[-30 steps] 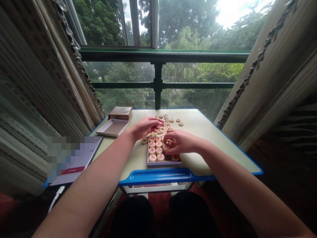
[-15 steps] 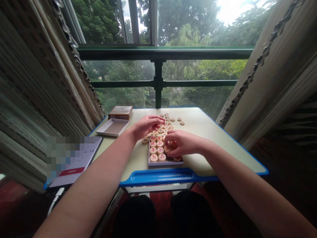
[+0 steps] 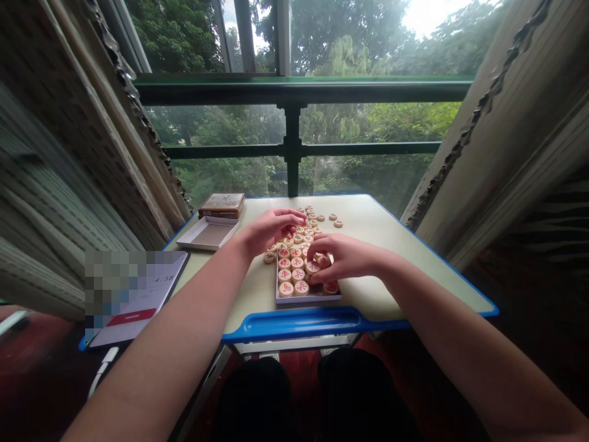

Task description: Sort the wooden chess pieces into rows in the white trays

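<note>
A shallow white box [image 3: 309, 299] near the front edge holds rows of round wooden Chinese chess pieces [image 3: 285, 288] with red characters. Over its right part, my right hand [image 3: 347, 256] pinches one Chinese chess piece [image 3: 313, 267] between thumb and fingers, slightly above a gap in the front row. The hand hides part of the pieces at the right. My left hand [image 3: 275, 229] hovers past the box's far left corner, fingers loosely bent and apart, with no piece visible in it. Loose Chinese chess pieces [image 3: 298, 239] lie beneath and beyond it.
On the table [image 3: 391, 270], an empty box lid [image 3: 209, 233] lies at left before a brown box [image 3: 221, 204]. A tablet [image 3: 138, 307] with a white cable [image 3: 105, 367] rests at the left edge. A blue pen groove [image 3: 301, 322] runs along the front; a window railing [image 3: 294, 91] stands behind.
The piece in my right hand has risen a little from the gap in the front row. My left hand stays in nearly the same place. The view has tilted slightly.
</note>
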A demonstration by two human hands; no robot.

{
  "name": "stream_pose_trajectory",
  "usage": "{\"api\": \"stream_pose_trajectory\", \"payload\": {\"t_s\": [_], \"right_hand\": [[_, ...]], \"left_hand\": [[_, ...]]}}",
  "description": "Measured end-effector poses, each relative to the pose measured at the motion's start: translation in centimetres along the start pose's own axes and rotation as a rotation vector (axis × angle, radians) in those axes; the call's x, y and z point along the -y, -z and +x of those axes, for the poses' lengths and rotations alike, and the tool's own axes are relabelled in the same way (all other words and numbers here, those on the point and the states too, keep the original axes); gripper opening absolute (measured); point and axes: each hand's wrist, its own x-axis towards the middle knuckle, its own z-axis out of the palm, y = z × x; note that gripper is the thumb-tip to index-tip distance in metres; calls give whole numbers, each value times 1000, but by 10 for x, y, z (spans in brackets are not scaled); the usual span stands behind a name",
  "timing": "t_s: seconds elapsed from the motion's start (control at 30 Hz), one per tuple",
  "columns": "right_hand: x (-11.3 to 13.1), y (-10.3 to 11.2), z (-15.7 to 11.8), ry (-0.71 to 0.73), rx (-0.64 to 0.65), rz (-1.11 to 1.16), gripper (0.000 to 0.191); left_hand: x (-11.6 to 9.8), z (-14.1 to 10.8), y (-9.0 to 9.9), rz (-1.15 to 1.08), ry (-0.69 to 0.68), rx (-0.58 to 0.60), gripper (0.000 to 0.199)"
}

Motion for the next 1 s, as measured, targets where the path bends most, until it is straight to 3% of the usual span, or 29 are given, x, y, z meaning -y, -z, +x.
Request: {"api": "stream_pose_trajectory", "payload": {"t_s": [0.13,0.27,0.43,0.67,1.0], "right_hand": [[-1,7,-2,-48,-100,-10,27],[-10,15,-5,-171,-296,-89,30],[-20,22,-7,-288,-482,-150,34],[-22,19,-4,-325,-481,-153,36],[-23,19,-4,-300,-509,-137,35]], "left_hand": [[0,-3,0,304,-62,23,21],[-8,-13,-8,692,-145,220,19],[-15,-26,-21,950,-277,439,13],[-9,-26,-27,1022,-235,577,14],[-2,-22,-24,1058,-221,600,23]]}}
